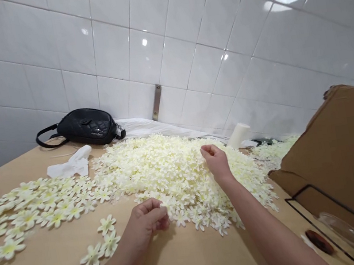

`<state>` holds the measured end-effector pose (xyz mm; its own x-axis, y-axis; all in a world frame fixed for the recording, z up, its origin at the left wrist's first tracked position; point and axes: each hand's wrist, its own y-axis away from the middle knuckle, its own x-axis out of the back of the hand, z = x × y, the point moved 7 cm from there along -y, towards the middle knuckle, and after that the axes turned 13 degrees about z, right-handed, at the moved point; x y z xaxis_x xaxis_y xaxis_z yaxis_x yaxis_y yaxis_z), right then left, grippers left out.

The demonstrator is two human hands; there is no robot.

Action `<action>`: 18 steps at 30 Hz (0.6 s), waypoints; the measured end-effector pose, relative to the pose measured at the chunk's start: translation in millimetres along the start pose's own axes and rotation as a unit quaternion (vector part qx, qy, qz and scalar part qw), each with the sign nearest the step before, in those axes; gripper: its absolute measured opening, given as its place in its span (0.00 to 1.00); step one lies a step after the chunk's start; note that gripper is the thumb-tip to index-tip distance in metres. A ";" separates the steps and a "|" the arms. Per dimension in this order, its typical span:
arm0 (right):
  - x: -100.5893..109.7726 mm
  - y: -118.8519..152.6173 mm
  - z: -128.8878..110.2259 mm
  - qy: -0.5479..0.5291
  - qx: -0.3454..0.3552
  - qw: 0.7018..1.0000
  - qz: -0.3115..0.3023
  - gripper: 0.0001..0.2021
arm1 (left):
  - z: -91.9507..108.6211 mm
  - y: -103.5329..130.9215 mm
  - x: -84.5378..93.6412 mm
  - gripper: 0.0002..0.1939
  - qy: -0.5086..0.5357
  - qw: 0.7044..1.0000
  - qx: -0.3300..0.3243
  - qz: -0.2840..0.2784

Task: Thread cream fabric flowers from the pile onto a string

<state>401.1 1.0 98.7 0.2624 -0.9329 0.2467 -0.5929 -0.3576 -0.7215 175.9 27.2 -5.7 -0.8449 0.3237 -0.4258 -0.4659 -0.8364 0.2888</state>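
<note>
A large heap of pale yellow-white artificial flowers [168, 165] covers the middle of the table. At the heap's near left edge is my left hand [152, 217], its thumb and fingers closed in a pinch. A small pale bit shows at its fingertips; I cannot tell whether it is a held petal or part of the heap. My right hand [217, 162] is over the heap's right side, fingertips pinched together, with whatever they hold hidden or too small to name. Several single flowers [92, 257] lie on the table just left of my left forearm.
More flowers [50, 206] are spread across the left. Behind them sit a crumpled white tissue [72, 162] and a black quilted bag [85, 127]. A white roll [239, 135] stands behind the heap. On the right, a brown cardboard box [340, 147] leans near a black wire frame [339, 203].
</note>
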 end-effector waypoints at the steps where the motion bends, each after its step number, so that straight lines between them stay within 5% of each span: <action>1: 5.9 9.5 -6.5 0.007 -0.011 1.000 0.007 0.14 | 0.6 1.1 -1.0 0.08 0.000 1.000 -0.003 -0.007; 3: 13.4 35.1 -25.3 0.012 -0.019 1.000 -0.015 0.10 | 0.9 3.3 -2.8 0.08 0.001 1.000 -0.005 -0.020; 9: 0.9 117.8 -82.0 -0.022 0.088 0.965 -0.247 0.06 | -8.0 3.3 -2.9 0.10 0.015 0.999 0.020 -0.036; 18: -8.9 141.5 -75.2 0.027 0.149 0.945 -0.290 0.11 | -8.8 6.4 -8.6 0.13 0.031 0.995 0.039 -0.085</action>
<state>257.7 -44.6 43.0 0.4333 -0.5882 0.6829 -0.1185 -0.7883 -0.6038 182.5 15.2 -7.8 -0.7353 0.4272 -0.5261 -0.6219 -0.7338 0.2735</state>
